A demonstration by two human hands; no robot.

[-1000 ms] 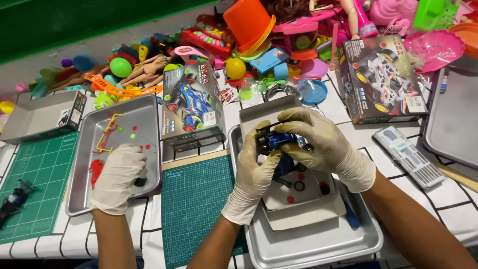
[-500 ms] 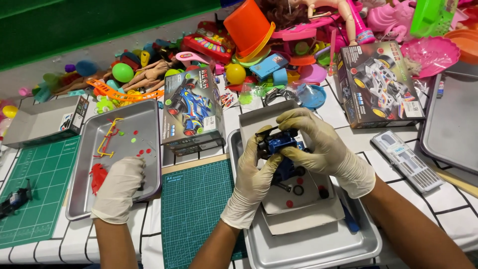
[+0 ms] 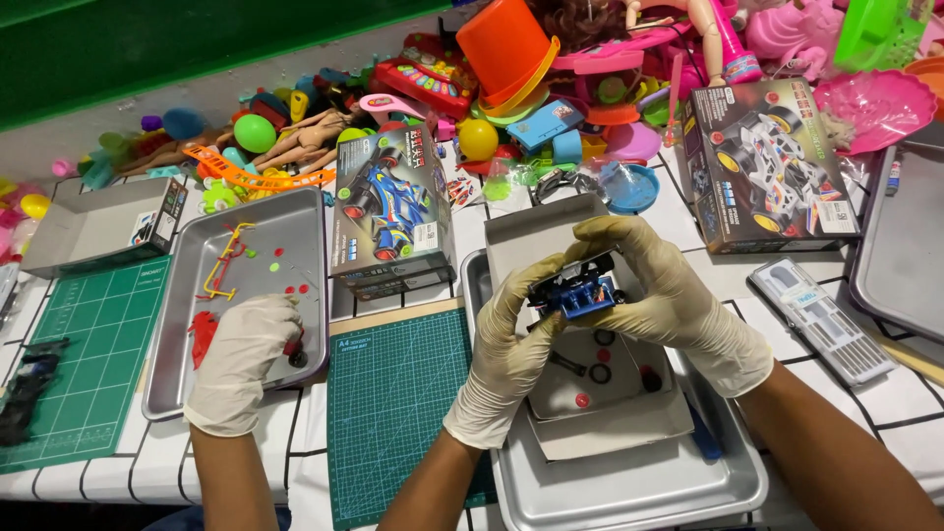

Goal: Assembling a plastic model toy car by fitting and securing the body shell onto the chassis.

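Note:
Both my hands wear cream gloves and hold a small blue and black toy car chassis (image 3: pixel 575 290) between them. My left hand (image 3: pixel 503 354) grips its left end from below. From the right, my right hand (image 3: pixel 674 295) curls over its top. The chassis hangs above an open grey cardboard box (image 3: pixel 615 438) with black rings and small red parts in it. That box lies in a metal tray (image 3: pixel 629 497).
Another person's gloved hand (image 3: pixel 241 359) rests in a second metal tray (image 3: pixel 246 256) holding red and yellow parts. Between the trays lie a green cutting mat (image 3: pixel 393 413) and a toy car box (image 3: pixel 393 211). Another car box (image 3: pixel 772 167), a grey tool case (image 3: pixel 821 320) and a toy pile (image 3: pixel 511 79) surround them.
My fingers have shifted slightly on the chassis, which stays above the box. The other person's hand has barely moved in the left tray.

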